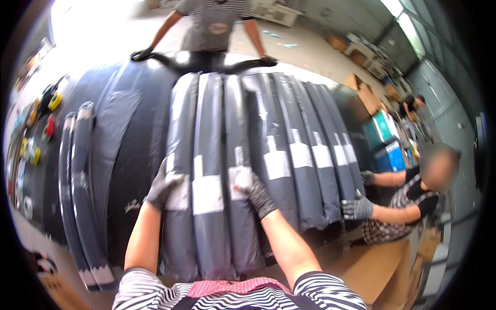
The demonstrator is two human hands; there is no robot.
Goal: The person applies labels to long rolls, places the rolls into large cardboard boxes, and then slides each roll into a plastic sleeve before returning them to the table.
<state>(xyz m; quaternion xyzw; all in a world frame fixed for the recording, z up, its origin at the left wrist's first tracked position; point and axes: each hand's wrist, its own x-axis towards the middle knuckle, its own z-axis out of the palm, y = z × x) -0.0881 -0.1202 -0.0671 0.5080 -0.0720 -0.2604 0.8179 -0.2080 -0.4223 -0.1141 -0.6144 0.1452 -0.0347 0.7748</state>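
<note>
Packages (208,160), three long, dark-grey, plastic-wrapped, lie on the black-covered table (137,170), long axes pointing away from the wearer; grey-gloved left hand (164,186) and right hand (256,196) touch the outer two, grip unclear.

From my remote feed I see both arms reaching forward, apart. Left forearm (141,237) bare, leaning slightly right; left hand (163,188) gray-gloved, thumb turned inward. Right forearm (289,244) bare, slanting up and left; right hand (256,195) gloved likewise, thumb spread inward from fingers.
</note>
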